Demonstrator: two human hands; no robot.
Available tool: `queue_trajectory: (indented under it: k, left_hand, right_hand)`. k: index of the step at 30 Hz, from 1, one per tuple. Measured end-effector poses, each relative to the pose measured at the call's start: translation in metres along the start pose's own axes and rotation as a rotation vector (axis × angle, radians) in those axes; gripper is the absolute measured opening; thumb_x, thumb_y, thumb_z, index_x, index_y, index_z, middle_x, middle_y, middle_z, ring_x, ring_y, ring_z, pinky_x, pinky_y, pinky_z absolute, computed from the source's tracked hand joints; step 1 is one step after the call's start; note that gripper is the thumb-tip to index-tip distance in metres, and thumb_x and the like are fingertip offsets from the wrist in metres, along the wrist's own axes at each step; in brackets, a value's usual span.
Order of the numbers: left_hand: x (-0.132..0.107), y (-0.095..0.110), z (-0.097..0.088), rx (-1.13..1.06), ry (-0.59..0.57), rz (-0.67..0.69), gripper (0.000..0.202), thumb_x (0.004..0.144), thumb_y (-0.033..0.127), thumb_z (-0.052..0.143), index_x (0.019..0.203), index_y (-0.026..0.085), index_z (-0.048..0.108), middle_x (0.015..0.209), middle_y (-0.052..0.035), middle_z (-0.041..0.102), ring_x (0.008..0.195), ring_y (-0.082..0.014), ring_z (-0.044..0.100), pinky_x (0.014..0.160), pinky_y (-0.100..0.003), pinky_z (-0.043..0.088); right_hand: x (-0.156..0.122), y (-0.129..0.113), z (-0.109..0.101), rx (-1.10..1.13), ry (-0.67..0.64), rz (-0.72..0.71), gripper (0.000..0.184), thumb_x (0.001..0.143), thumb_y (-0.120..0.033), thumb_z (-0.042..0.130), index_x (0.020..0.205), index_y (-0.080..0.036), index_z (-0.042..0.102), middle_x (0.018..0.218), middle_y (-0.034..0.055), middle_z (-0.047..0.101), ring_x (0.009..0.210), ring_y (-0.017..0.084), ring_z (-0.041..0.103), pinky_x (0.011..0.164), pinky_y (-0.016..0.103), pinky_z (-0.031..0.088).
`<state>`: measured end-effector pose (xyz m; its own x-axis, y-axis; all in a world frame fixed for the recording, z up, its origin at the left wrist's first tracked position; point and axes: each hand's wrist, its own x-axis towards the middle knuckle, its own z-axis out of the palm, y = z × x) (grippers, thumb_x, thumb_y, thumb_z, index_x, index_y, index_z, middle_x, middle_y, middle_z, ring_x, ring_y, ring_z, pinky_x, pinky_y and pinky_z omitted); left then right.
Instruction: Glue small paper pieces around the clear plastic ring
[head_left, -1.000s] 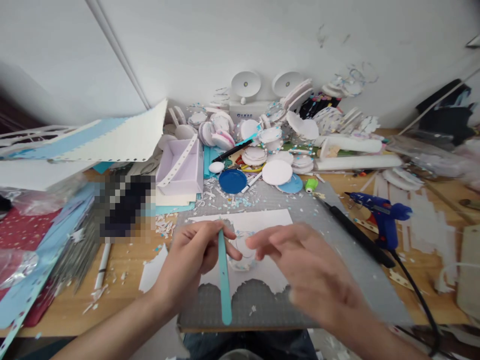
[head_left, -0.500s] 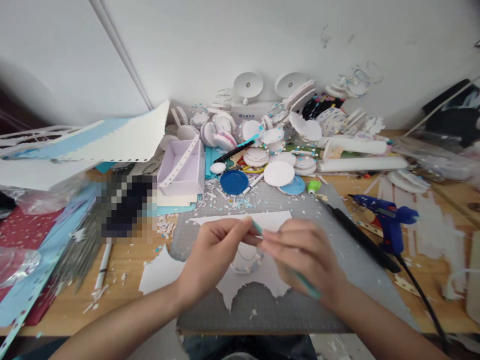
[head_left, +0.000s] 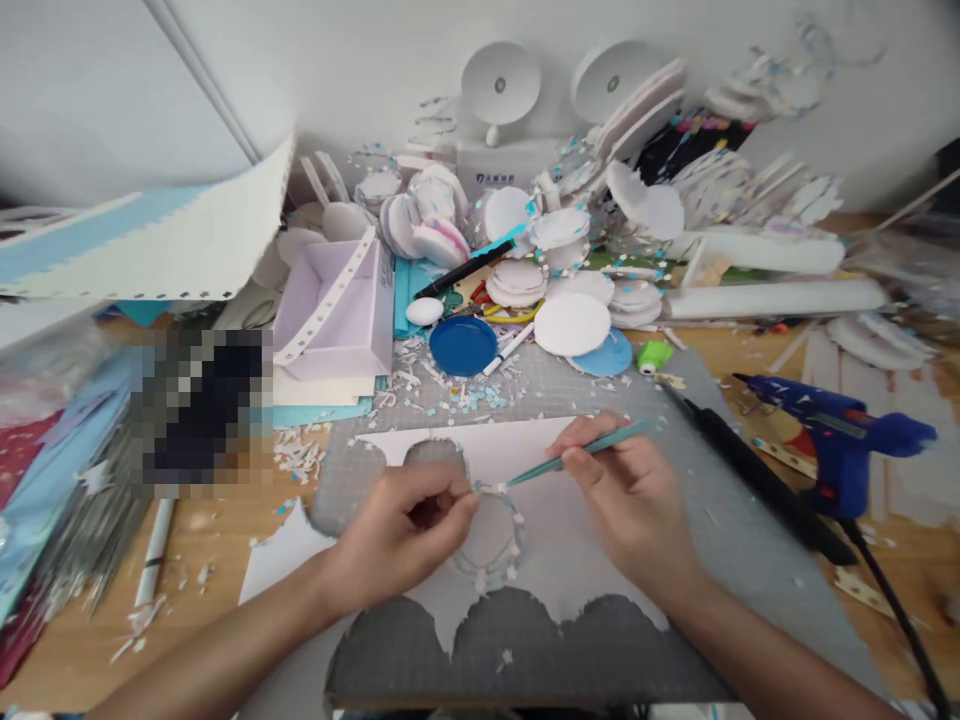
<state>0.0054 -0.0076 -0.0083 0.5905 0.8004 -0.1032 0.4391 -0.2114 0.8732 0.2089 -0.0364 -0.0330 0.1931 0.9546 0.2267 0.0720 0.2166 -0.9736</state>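
My right hand grips teal tweezers, their closed-looking tips pointing left and down. Those tips meet the upper edge of a thin ring dotted with small white and pale blue stars. At the ring's upper left, my left hand is closed, thumb and forefinger pinching its edge. The curled fingers hide the ring's left part. Under both hands lies a white sheet with rounded pieces cut from its edges, resting on a grey cutting mat.
A blue round lid, a lilac box and white foam discs stand behind the mat. On the right are a black rod-like tool and a blue glue gun with its cord. Small paper scraps litter the surface.
My hands have moved apart from their pinch together in mid-air. The right now points the tweezers down-left at the ring, and the left has lowered to its edge. The camera view has come closer.
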Motion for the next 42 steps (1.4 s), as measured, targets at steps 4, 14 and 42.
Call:
queue_trajectory:
  k: [4,14,42]
  left_hand:
    - [-0.001,0.0,-0.001,-0.06,-0.035,-0.026,0.028,0.087,0.023,0.049,0.06,0.016,0.044,0.054,0.0043,0.036,0.048,-0.0076,0.031,0.044,-0.019,0.024]
    - [-0.001,-0.002,0.001,-0.129,-0.026,-0.085,0.028,0.087,0.026,0.049,0.062,0.015,0.047,0.054,0.0041,0.037,0.049,-0.0078,0.03,0.044,-0.019,0.024]
    - [0.0,-0.004,0.002,-0.137,0.012,-0.077,0.028,0.087,0.027,0.047,0.062,0.015,0.047,0.057,0.0022,0.042,0.052,-0.0091,0.035,0.046,-0.021,0.028]
  right_hand:
    - [0.001,-0.001,0.0,-0.026,-0.037,0.018,0.002,0.083,-0.024,0.061,0.083,-0.023,0.06,0.075,0.0018,0.059,0.071,0.016,0.062,0.061,0.027,0.053]
    - [0.0,-0.007,0.002,-0.043,-0.08,0.115,0.004,0.084,-0.024,0.06,0.081,-0.022,0.059,0.075,-0.0002,0.058,0.072,0.012,0.059,0.064,0.023,0.051]
    - [-0.001,-0.009,-0.001,-0.016,-0.05,0.179,0.002,0.084,-0.027,0.061,0.083,-0.025,0.06,0.079,-0.0006,0.059,0.078,0.012,0.06,0.07,0.025,0.05]
